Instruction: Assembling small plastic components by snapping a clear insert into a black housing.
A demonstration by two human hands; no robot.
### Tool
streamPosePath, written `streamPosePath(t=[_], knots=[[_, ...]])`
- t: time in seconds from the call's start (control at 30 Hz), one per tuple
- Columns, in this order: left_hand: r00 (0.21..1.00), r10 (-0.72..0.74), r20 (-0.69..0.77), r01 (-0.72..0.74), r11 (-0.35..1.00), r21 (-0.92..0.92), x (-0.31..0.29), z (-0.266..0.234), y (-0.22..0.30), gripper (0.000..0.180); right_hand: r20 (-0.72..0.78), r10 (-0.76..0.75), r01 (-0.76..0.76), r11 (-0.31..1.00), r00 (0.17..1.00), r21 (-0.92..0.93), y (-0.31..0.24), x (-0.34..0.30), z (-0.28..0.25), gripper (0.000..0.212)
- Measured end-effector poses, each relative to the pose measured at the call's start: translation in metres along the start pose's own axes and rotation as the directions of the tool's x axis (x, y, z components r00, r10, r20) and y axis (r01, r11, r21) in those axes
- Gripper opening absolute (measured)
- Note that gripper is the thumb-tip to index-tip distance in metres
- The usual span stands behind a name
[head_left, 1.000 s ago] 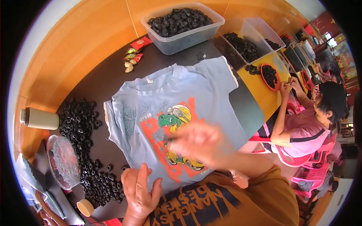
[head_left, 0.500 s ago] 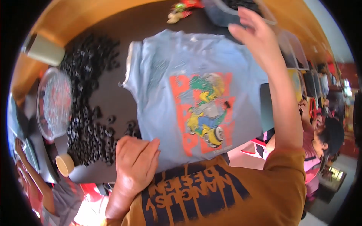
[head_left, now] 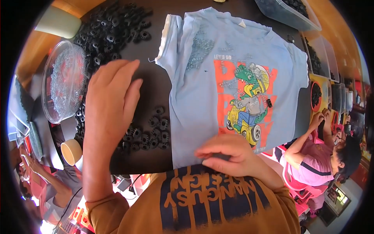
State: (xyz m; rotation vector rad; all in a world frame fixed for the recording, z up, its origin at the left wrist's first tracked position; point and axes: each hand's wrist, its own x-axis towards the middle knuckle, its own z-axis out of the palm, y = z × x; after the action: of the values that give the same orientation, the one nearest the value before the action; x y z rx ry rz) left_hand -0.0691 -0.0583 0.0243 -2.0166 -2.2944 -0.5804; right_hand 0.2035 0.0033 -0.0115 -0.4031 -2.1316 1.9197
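Note:
My left hand [head_left: 111, 99] reaches over the left part of the dark table, beside a heap of small black claw clip pieces [head_left: 111, 29]. Its fingers are stretched, the thumb stands apart, and no object shows in it. My right hand [head_left: 233, 154] is over the near edge of a light blue T-shirt [head_left: 194, 117]. Its fingers bend loosely with a gap to the thumb, and I see nothing between them. Tiny metal springs [head_left: 200, 48] lie scattered on the shirt. A single black clip piece [head_left: 269, 103] rests on the shirt's printed picture.
A clear round tub of springs [head_left: 64, 82] and a small tan cup [head_left: 71, 152] stand at the left, near a pale cylindrical container [head_left: 58, 21]. Clear bins [head_left: 290, 17] of black pieces stand far right. A co-worker in pink [head_left: 315, 160] sits at the right.
My left hand has moved from the shirt's near left corner out over the black pieces. My right hand has come back from the far bin to the shirt's near edge. The view has shifted.

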Motion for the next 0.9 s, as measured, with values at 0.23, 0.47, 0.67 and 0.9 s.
streamPosePath(t=[0.23, 0.47, 0.67, 0.9], knots=[[0.983, 0.050, 0.176, -0.045, 0.998, -0.035, 0.018, 0.017, -0.014, 0.033, -0.026, -0.059, 0.061, 0.991, 0.998, 0.116, 0.009, 0.002, 0.000, 0.021], [0.981, 0.038, 0.190, -0.014, 0.991, -0.130, -0.029, 0.004, 0.001, 0.039, -0.021, -0.067, 0.069, 0.992, 0.998, 0.104, 0.010, 0.004, -0.003, 0.020], [0.945, -0.048, 0.323, 0.053, 0.999, -0.006, -0.071, -0.001, 0.040, 0.063, 0.002, -0.062, 0.061, 0.986, 0.998, 0.152, 0.011, 0.007, -0.002, 0.020], [0.953, -0.088, 0.290, 0.062, 0.993, 0.098, -0.078, 0.017, 0.030, 0.081, -0.121, -0.039, 0.055, 0.989, 0.992, 0.135, 0.010, 0.006, 0.007, 0.021]])
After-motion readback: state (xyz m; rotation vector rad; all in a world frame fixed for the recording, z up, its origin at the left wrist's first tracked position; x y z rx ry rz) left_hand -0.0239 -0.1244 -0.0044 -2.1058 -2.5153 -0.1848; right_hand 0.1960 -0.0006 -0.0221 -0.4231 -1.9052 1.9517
